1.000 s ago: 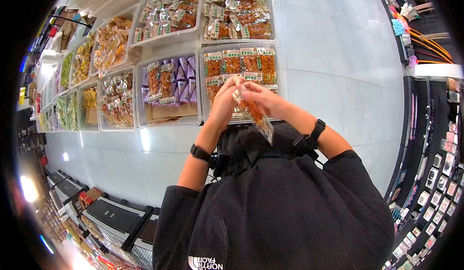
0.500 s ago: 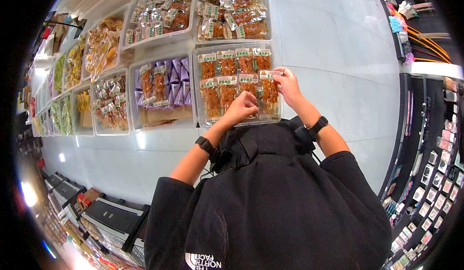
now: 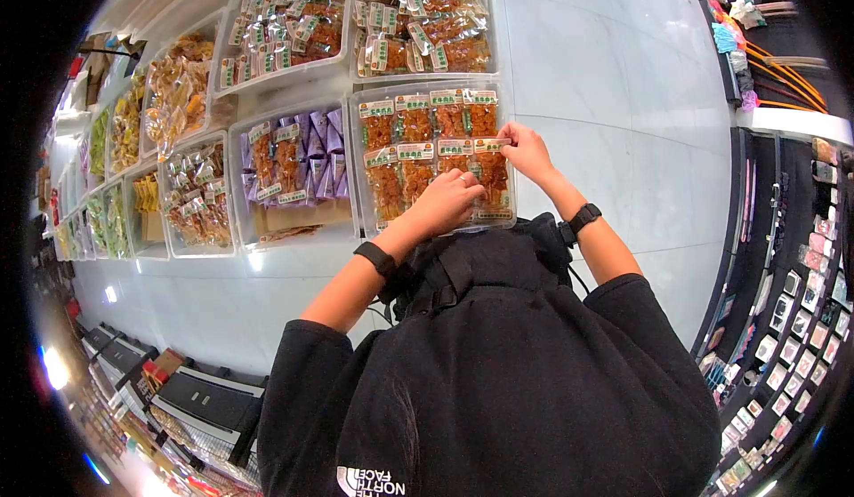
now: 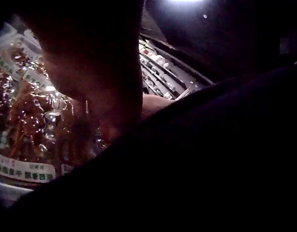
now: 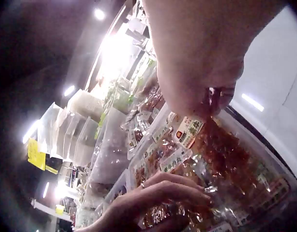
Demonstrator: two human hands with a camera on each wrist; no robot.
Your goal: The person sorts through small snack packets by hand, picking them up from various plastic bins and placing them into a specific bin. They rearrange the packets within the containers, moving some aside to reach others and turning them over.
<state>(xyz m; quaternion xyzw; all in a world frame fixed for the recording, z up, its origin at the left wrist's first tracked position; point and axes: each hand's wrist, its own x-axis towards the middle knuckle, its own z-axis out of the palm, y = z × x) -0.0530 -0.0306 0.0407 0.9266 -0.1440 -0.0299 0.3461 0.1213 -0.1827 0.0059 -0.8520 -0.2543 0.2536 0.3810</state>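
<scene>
A clear bin [image 3: 356, 172] holds rows of clear packets with reddish-brown food and white labels. In the head view the right hand [image 3: 527, 153] pinches the label end of the packet [image 3: 494, 170] at the bin's near right corner. The left hand [image 3: 447, 202] lies over the front packets, its fingers beside that packet. The right wrist view shows the left hand [image 5: 155, 200] with lightly bent fingers resting on packets, and the right hand [image 5: 199, 72] at the top of a packet [image 5: 221, 154]. In the left wrist view the left hand [image 4: 100, 67] is dark beside packets [image 4: 27, 111].
Left of this bin stands one with purple packets [image 3: 318, 164]; behind it is another bin of brown packets [image 3: 463, 30]. More food bins line the far left. Display racks [image 3: 783, 319] stand at the right, black cases [image 3: 200, 399] at lower left.
The packet held in both hands a second ago now lies in the bin's front right corner. The right hand still pinches its top; the left has moved slightly right.
</scene>
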